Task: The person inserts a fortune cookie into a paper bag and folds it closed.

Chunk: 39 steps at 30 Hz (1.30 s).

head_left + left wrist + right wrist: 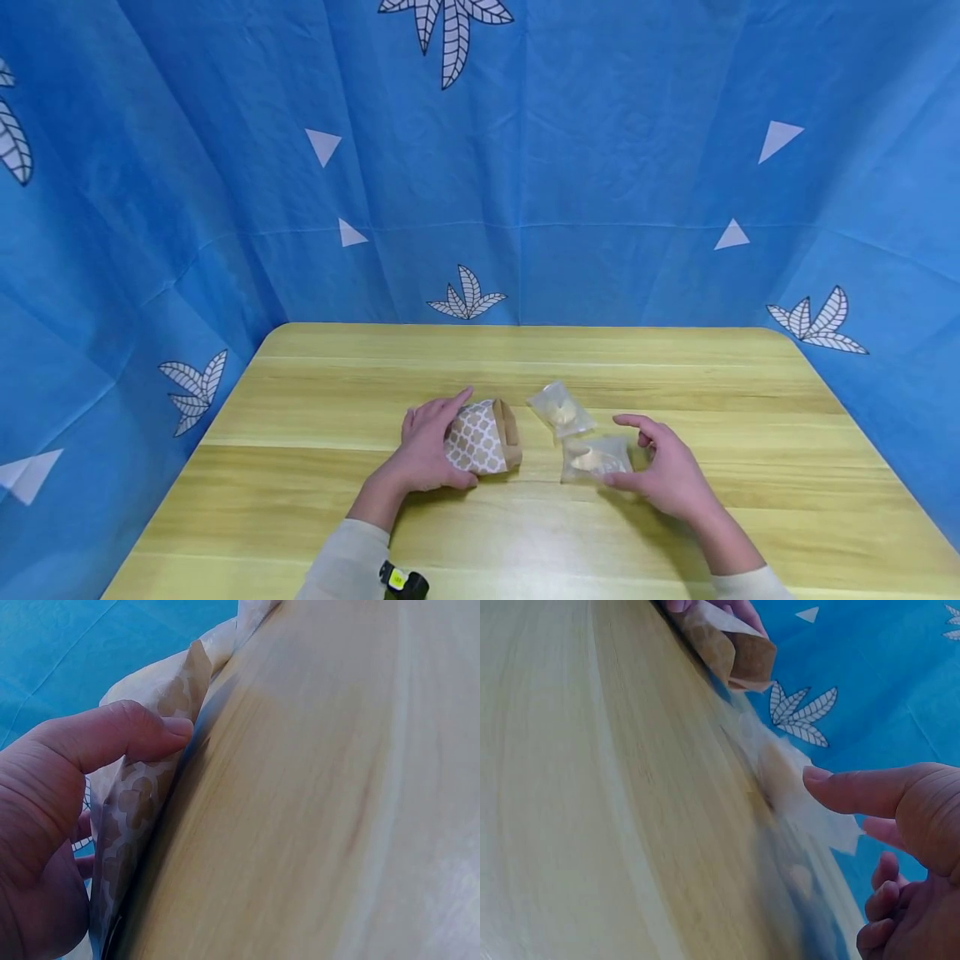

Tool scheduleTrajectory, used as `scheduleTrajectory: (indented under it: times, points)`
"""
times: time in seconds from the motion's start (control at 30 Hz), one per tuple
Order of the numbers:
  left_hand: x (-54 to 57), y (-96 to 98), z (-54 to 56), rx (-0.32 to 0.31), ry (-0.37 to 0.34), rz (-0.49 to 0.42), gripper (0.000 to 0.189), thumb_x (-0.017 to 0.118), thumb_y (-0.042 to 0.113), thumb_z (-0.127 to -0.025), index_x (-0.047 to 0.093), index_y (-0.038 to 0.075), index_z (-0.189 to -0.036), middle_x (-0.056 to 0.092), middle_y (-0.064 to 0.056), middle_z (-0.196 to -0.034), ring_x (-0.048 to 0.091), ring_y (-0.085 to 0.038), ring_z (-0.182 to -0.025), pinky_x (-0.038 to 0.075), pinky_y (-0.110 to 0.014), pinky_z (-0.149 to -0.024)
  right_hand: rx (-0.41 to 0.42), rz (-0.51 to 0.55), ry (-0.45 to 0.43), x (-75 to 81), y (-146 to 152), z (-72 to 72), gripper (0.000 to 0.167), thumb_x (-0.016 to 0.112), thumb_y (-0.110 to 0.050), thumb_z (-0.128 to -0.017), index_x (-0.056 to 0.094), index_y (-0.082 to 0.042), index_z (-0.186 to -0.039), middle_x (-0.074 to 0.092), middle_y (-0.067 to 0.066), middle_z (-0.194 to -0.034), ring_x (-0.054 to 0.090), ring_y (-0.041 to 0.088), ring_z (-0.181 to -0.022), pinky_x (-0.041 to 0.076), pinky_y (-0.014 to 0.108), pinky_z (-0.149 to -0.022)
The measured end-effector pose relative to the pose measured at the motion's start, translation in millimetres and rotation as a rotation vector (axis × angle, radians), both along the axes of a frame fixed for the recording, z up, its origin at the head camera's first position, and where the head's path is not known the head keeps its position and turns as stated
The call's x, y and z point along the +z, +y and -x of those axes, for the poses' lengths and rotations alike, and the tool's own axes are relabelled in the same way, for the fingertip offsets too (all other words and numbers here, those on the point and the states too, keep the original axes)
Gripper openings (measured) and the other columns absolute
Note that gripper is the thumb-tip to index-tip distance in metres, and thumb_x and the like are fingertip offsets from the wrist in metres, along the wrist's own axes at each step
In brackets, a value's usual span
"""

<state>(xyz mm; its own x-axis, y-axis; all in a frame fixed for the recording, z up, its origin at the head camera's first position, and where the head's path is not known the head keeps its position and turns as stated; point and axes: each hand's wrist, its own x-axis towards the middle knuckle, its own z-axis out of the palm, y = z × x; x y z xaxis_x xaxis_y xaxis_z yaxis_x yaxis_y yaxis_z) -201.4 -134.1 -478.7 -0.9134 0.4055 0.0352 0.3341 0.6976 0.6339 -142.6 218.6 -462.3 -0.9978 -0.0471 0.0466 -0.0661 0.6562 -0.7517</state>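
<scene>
A brown paper bag with a white-and-tan quatrefoil print (476, 438) lies on the table, its folded mouth facing right. My left hand (429, 446) holds it from the left, thumb on the near side and fingers on the far side; the left wrist view shows the thumb against the printed paper (135, 799). To the right lie two small translucent packets with pale contents: a farther one (561, 410) and a nearer one (588, 458). My right hand (667, 471) spreads thumb and index finger around the nearer packet's right end, with a gap between them. Whether the thumb touches it, I cannot tell.
The wood-grain table (562, 542) has rounded far corners. Behind it and at both sides hangs a blue cloth (600, 167) with leaf and triangle prints. A small black object with a yellow label (405, 581) is by the left sleeve.
</scene>
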Motion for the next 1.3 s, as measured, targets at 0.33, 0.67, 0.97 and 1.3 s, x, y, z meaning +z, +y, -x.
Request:
scheduleTrajectory:
  times: [0.33, 0.67, 0.97, 1.3]
  points:
    - [-1.4, 0.5, -0.2, 0.002, 0.0, 0.007, 0.125, 0.093, 0.034, -0.054, 0.026, 0.03, -0.16, 0.041, -0.005, -0.148, 0.028, -0.03, -0.14, 0.0, -0.062, -0.114, -0.044, 0.009, -0.004, -9.9, 10.9, 6.1, 0.079, 0.094, -0.021, -0.066, 0.058, -0.005, -0.135, 0.045, 0.011, -0.097, 0.042, 0.025, -0.083, 0.04, 0.037, -0.069]
    - [-2.3, 1.1, -0.9, 0.001, -0.009, 0.021, 0.124, 0.093, 0.035, -0.055, 0.026, 0.029, -0.16, 0.042, -0.004, -0.147, 0.028, -0.03, -0.14, 0.001, -0.062, -0.113, -0.061, 0.011, -0.043, -10.4, 15.0, 4.9, 0.072, 0.089, -0.026, -0.075, 0.057, -0.006, -0.137, 0.045, 0.011, -0.099, 0.042, 0.025, -0.083, 0.039, 0.038, -0.07]
    - [-1.3, 0.8, -1.5, -0.003, -0.014, 0.015, 0.125, 0.092, 0.035, -0.055, 0.025, 0.031, -0.16, 0.041, -0.005, -0.148, 0.028, -0.03, -0.14, -0.001, -0.062, -0.113, -0.137, 0.016, -0.048, -4.6, -12.5, -12.7, 0.093, 0.086, -0.048, -0.075, 0.043, -0.006, -0.147, 0.047, 0.018, -0.113, 0.05, 0.03, -0.094, 0.045, 0.042, -0.073]
    - [0.6, 0.5, -0.5, -0.005, 0.0, 0.012, 0.126, 0.093, 0.035, -0.055, 0.024, 0.029, -0.16, 0.042, -0.005, -0.147, 0.028, -0.031, -0.14, -0.001, -0.062, -0.113, -0.275, -0.02, -0.02, -24.1, -37.6, -22.9, 0.122, 0.093, -0.056, -0.057, 0.032, -0.005, -0.151, 0.041, 0.025, -0.127, 0.046, 0.038, -0.111, 0.045, 0.056, -0.089]
